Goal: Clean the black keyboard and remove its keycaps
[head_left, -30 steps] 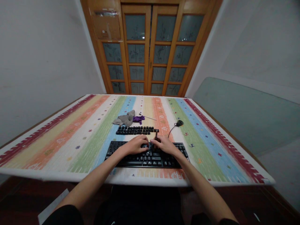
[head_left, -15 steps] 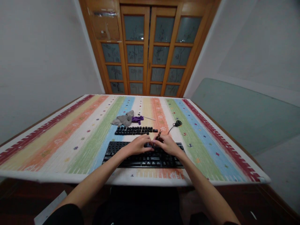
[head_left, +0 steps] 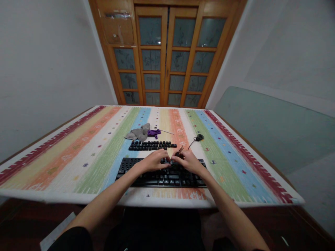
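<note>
A black keyboard (head_left: 138,182) lies near the table's front edge, and its upper left part shows small stubs where keycaps are off. Behind it, loose black keycaps (head_left: 146,146) stand in rows on the cloth. My left hand (head_left: 156,161) rests over the keyboard's middle, thumb and forefinger apart, nothing visible between them. Just to its right, my right hand (head_left: 188,161) is closed on a small dark tool (head_left: 179,151) with a brownish pointed end sticking up; its exact kind is unclear. Both hands hide the keys beneath them.
A grey cloth (head_left: 140,133) and a purple cloth (head_left: 154,132) lie behind the keycaps, with a thin dark rod (head_left: 167,132) beside them. A coiled black cable (head_left: 199,137) sits to the right. The striped tablecloth (head_left: 99,157) covers the table.
The tool in my right hand has tilted further to the right, and its fingertips have shifted slightly. My left hand has hardly moved.
</note>
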`<action>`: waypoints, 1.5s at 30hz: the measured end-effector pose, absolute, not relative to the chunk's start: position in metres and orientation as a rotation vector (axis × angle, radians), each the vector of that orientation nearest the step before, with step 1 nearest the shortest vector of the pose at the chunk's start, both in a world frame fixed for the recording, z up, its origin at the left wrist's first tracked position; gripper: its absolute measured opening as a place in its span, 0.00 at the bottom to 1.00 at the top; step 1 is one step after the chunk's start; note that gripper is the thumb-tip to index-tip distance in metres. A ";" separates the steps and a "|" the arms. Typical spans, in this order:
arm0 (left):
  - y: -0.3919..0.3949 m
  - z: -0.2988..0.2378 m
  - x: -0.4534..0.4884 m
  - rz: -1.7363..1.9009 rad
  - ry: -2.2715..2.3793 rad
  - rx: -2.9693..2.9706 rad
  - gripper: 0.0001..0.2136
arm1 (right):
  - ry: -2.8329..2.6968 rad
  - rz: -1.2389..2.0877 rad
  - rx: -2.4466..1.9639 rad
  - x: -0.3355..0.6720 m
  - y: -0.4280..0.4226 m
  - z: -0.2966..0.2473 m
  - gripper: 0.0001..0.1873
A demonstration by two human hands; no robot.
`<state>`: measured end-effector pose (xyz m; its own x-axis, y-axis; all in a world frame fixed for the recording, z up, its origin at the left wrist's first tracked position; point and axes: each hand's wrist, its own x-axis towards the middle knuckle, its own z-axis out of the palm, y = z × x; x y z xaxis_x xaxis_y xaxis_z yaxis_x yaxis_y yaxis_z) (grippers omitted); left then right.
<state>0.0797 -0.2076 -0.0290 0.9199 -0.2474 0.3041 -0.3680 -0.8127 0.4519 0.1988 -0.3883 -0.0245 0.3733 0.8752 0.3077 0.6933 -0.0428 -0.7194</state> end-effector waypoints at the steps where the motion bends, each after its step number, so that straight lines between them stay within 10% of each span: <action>1: -0.207 -0.029 0.081 0.319 -0.437 2.565 0.04 | -1.381 0.263 -1.790 0.199 -0.388 -0.024 0.15; 45: -0.178 -0.059 0.155 0.517 -0.309 3.014 0.06 | -1.205 0.207 -1.924 0.193 -0.416 -0.047 0.15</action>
<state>0.1549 -0.1784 -0.0586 0.9232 -0.1853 0.3366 -0.2082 -0.9775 0.0328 0.1931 -0.4160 -0.0468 0.5249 0.8055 0.2750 0.6676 -0.1892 -0.7201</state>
